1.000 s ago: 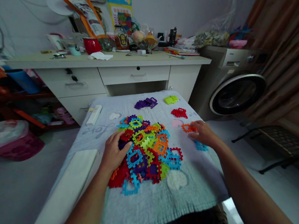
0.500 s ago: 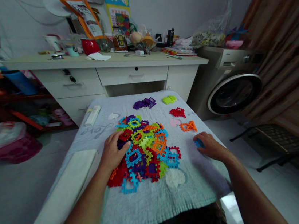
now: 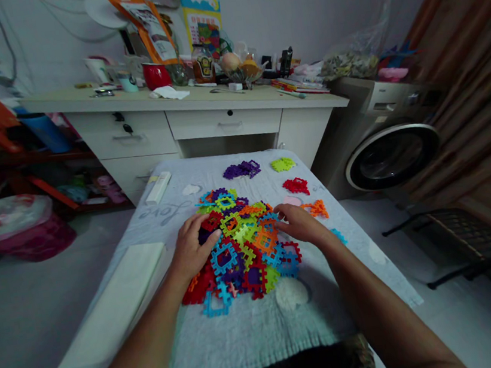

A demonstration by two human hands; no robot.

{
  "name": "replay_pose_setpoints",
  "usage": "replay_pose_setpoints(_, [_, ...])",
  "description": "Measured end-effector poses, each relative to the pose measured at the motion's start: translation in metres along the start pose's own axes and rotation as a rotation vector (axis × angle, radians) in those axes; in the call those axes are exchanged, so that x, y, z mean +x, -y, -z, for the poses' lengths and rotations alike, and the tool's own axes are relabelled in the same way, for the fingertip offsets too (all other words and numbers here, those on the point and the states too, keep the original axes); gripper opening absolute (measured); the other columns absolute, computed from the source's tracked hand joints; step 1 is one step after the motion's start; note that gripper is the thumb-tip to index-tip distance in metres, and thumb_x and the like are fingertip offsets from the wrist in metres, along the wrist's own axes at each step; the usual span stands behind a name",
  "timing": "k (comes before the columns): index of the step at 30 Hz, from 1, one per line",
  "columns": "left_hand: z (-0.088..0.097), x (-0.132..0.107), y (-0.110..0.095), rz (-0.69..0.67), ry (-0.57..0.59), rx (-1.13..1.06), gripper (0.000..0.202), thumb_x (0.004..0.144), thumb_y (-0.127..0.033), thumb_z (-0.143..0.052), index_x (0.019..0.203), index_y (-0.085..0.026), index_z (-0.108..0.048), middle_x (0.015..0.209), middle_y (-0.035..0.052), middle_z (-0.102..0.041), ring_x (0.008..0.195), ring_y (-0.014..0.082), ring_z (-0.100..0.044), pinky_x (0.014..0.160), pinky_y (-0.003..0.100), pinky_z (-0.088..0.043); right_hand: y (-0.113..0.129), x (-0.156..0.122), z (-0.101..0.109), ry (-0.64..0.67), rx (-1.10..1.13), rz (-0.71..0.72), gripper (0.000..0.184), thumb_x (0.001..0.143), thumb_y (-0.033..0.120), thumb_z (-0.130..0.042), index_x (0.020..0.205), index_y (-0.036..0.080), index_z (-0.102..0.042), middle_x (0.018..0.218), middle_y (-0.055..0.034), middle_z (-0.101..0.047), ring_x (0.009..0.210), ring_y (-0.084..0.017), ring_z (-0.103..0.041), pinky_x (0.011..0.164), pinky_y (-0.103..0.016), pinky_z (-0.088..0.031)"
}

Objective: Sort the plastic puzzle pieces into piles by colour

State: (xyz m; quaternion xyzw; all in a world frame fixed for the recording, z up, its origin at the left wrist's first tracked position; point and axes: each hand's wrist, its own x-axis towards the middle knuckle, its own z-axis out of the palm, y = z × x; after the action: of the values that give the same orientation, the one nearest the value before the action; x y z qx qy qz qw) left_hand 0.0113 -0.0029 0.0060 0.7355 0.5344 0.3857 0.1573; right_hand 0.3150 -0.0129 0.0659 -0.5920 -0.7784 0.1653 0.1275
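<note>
A pile of notched plastic building pieces in red, blue, green, orange and purple lies mid-table. My left hand rests on its left side, thumb and fingers apart around a dark purple piece. At the pile's right edge is my right hand, fingers apart, close to blue and orange pieces. Beyond it lie separate groups: purple pieces, green pieces, red pieces and orange pieces. A blue piece shows partly behind my right forearm.
A pale cloth covers the table. On its left side lie a long white board and a small white box. A cluttered white desk stands behind, with a washing machine to its right.
My right hand has let go of the blue piece at the right of the table and moved left to the pile. My left hand stays on the pile. The view shifts slightly.
</note>
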Motion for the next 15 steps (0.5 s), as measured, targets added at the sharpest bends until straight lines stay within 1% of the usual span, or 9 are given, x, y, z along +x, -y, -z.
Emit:
replay_pose_setpoints(3, [-0.001, -0.001, 0.000, -0.017, -0.002, 0.012, 0.052, 0.085, -0.054, -0.054, 0.124, -0.020, -0.056, 0.132, 0.0112, -0.053, 0.126, 0.0273, -0.049, 0.111, 0.046, -0.036, 0.009, 0.010, -0.006, -0.030, 0.059, -0.037, 0.024, 0.082, 0.021, -0.063, 0.106, 0.018, -0.063, 0.086, -0.0044, -0.068, 0.077, -0.018, -0.062, 0.067, -0.027, -0.042])
replay_pose_setpoints(6, [-0.003, -0.001, 0.001, -0.018, -0.001, 0.037, 0.051, 0.084, -0.053, -0.056, 0.123, -0.021, -0.057, 0.132, 0.0111, -0.052, 0.126, 0.0282, -0.049, 0.110, 0.047, -0.037, 0.008, 0.010, -0.014, -0.100, 0.181, -0.045, 0.024, 0.078, 0.014, -0.062, 0.101, 0.020, -0.063, 0.080, -0.0005, -0.065, 0.069, -0.015, -0.058, 0.062, -0.025, -0.040])
replay_pose_setpoints(9, [-0.004, 0.000, 0.003, -0.018, 0.001, 0.045, 0.050, 0.083, -0.052, -0.056, 0.122, -0.021, -0.057, 0.133, 0.0106, -0.052, 0.127, 0.0281, -0.048, 0.110, 0.047, -0.037, 0.000, 0.007, -0.022, -0.171, 0.325, -0.040, 0.020, 0.077, 0.016, -0.061, 0.097, 0.020, -0.062, 0.075, 0.0016, -0.062, 0.065, -0.013, -0.056, 0.060, -0.023, -0.040])
replay_pose_setpoints(11, [-0.004, 0.000, 0.003, -0.019, 0.004, 0.046, 0.050, 0.083, -0.052, -0.056, 0.123, -0.021, -0.057, 0.133, 0.0107, -0.052, 0.127, 0.0280, -0.048, 0.111, 0.047, -0.037, -0.005, 0.007, -0.025, -0.212, 0.372, -0.049, 0.016, 0.076, 0.015, -0.058, 0.090, 0.019, -0.063, 0.072, 0.0017, -0.061, 0.065, -0.013, -0.056, 0.060, -0.024, -0.040])
replay_pose_setpoints(15, [-0.003, 0.000, 0.004, -0.024, 0.012, 0.051, 0.050, 0.084, -0.052, -0.056, 0.123, -0.021, -0.056, 0.133, 0.0108, -0.052, 0.126, 0.0278, -0.049, 0.110, 0.047, -0.037, -0.011, 0.006, -0.024, -0.253, 0.424, -0.039, 0.012, 0.073, 0.015, -0.054, 0.081, 0.019, -0.063, 0.069, 0.0015, -0.061, 0.064, -0.013, -0.055, 0.061, -0.024, -0.040])
